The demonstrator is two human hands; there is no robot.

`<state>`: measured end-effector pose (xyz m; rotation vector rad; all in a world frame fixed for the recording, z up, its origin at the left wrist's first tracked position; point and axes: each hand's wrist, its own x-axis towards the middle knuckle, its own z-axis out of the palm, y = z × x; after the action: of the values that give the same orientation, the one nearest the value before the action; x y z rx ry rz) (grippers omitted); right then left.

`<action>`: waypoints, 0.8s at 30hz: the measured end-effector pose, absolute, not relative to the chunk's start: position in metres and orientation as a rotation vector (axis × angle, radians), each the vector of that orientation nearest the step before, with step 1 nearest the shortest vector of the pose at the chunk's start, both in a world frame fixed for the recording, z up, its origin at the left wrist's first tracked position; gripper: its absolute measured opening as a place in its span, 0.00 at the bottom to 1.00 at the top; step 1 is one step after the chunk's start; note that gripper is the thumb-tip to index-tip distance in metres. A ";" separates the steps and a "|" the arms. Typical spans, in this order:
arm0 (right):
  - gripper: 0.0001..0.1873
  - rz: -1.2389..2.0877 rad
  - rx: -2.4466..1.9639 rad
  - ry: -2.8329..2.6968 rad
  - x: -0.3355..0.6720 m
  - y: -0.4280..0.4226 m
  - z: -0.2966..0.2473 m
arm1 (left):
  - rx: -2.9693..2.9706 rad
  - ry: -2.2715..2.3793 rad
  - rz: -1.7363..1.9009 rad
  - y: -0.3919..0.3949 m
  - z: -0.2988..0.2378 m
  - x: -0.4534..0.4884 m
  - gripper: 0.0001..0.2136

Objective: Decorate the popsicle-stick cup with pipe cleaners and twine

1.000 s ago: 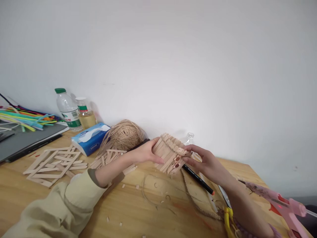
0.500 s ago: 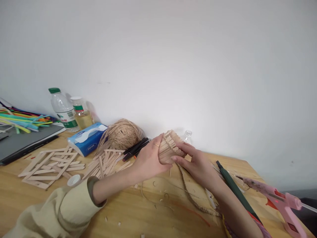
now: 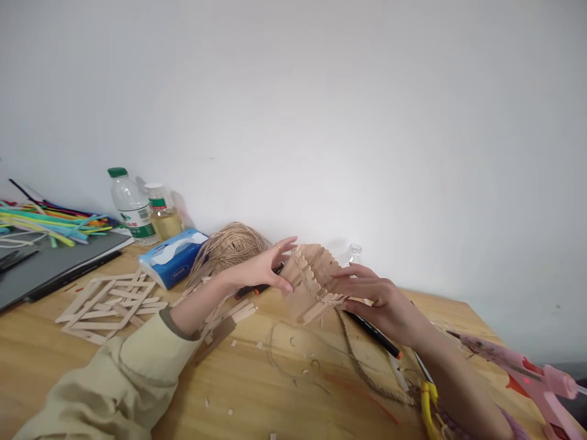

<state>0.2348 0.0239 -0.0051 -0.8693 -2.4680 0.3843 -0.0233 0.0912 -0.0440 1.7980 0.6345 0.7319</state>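
Fingers that wrap the far side half a second earlier now stand lifted and spread: your left hand has loosened from the curved, pale piece of flat wooden craft sticks, and more of its braided band shows.

That piece sits between your hands, raised above the table. Its band slants from upper left to lower right, and the sticks seem to run across it, though blur softens the detail. Your left hand is wide open at the left edge, thumb beside the wall; you cannot tell from here whether it touches. Your right hand is the closer one, fingers over the right edge and thumb beneath, lightly pinching it.

Just below, a tan braided rope trails toward you; whether it joins the piece is unclear. A black marker with an orange end lies under your right hand. Farther out, a ball of tan twine rests behind your left wrist, and a pink glue gun lies beyond your right forearm.
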 end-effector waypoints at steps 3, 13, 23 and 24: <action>0.10 0.287 -0.885 -2.520 0.230 0.026 -0.011 | 1.873 0.681 0.628 0.094 -0.047 -0.024 0.49; 0.25 0.363 -1.283 -2.470 0.238 0.034 -0.032 | 2.278 0.768 0.366 0.096 -0.055 -0.029 0.48; 0.55 0.845 -1.355 -2.325 0.226 0.032 -0.040 | 2.093 0.779 0.419 0.090 -0.055 -0.025 0.49; 0.54 0.842 -1.365 -2.313 0.224 0.032 -0.040 | 2.092 0.775 0.437 0.090 -0.055 -0.024 0.48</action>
<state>0.2243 0.0316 -0.0404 -1.3646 -2.3128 0.8417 -0.0239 0.0899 -0.0550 2.0922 0.7752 0.4372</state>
